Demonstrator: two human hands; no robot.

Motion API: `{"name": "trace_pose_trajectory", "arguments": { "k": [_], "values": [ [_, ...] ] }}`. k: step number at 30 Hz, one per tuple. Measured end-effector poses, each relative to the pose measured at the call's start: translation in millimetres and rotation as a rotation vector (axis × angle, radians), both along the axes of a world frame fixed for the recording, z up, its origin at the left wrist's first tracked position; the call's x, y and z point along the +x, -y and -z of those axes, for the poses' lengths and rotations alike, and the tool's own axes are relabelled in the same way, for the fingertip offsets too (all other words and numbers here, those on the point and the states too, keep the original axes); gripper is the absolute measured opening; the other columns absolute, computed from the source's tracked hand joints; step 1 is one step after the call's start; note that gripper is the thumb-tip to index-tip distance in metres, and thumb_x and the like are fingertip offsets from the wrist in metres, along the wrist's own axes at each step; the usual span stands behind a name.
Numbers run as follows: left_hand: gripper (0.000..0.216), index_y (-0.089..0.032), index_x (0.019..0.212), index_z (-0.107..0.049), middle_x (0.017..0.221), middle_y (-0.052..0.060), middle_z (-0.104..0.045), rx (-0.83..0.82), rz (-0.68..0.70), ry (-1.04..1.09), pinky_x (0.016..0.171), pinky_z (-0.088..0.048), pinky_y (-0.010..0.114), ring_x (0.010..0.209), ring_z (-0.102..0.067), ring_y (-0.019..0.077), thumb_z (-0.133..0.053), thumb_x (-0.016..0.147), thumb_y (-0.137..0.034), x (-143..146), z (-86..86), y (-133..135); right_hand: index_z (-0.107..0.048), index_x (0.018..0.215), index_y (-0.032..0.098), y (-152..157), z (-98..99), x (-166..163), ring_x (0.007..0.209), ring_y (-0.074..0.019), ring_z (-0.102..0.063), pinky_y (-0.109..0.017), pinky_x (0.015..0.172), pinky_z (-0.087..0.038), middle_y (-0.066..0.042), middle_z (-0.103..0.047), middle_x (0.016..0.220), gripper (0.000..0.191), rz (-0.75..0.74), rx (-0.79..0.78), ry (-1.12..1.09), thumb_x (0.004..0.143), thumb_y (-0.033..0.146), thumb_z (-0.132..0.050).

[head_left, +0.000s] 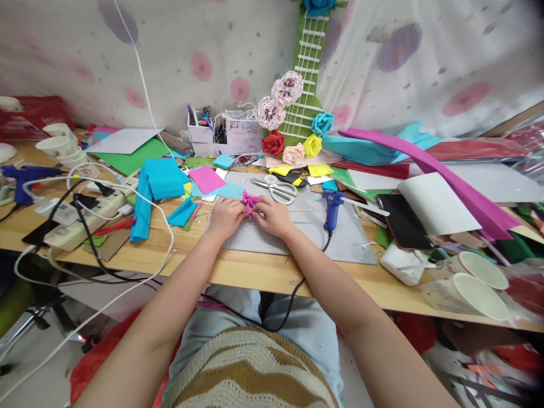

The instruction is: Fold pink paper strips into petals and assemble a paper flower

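Between my two hands is a small magenta paper flower (250, 203), held over the grey board at the middle of the table. My left hand (228, 216) pinches its left side, fingers closed. On the other side my right hand (271, 216) grips it with bent fingers. A thin wooden stick (301, 211) pokes out to the right past my right hand; its other end is hidden. Scissors (283, 191) lie just beyond my hands. Farther right a blue glue gun (332, 208) rests on the grey board (352, 243).
A power strip (91, 212) with tangled cables is at left, beside blue crepe paper (165, 178). A green panel with paper flowers (306, 96) stands at the back. To the right are a phone (403, 221) and paper cups (465, 294). A black cord crosses the table's front edge.
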State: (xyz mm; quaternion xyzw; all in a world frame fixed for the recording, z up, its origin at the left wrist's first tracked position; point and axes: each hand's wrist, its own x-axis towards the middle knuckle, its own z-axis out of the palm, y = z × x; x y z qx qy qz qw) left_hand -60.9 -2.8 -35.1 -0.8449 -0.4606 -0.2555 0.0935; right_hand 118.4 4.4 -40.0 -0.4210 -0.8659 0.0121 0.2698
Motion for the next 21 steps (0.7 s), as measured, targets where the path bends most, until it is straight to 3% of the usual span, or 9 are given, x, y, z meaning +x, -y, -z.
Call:
{"name": "trace_pose_trajectory", "arguments": {
  "k": [6,12,21],
  "values": [
    [0.019,-0.020,0.074,-0.063,0.077,0.002,-0.069,0.016,0.011,-0.026,0.073,-0.036,0.036,0.077,-0.058,0.0185,-0.051,0.084,-0.030,-1.3,0.4,-1.9,-0.059,0.099,0.020,2.0,0.1,-0.9,0.082,-0.0154,-0.053,-0.024,0.058,-0.035,-0.006,-0.057,0.106,0.021,0.000,0.003,0.039,0.084,0.031,-0.050],
    [0.018,-0.021,0.079,-0.064,0.082,0.001,-0.070,0.001,0.023,0.017,0.077,-0.036,0.036,0.080,-0.058,0.0183,-0.051,0.084,-0.033,-2.0,0.9,-1.6,-0.061,0.092,0.020,-0.8,2.4,-0.6,0.078,-0.0137,-0.054,-0.023,0.057,-0.032,-0.005,-0.058,0.103,0.020,0.019,0.019,0.026,0.088,0.032,-0.045],
    [0.008,-0.020,0.071,-0.061,0.074,0.003,-0.065,0.055,-0.047,0.017,0.075,-0.036,0.036,0.078,-0.055,0.0198,-0.059,0.077,-0.025,0.5,-2.6,0.9,-0.059,0.096,0.020,0.9,-0.6,-4.0,0.078,-0.0150,-0.053,-0.024,0.057,-0.032,-0.006,-0.057,0.105,0.018,0.043,0.025,0.063,0.082,0.021,-0.049]
  ]
}}
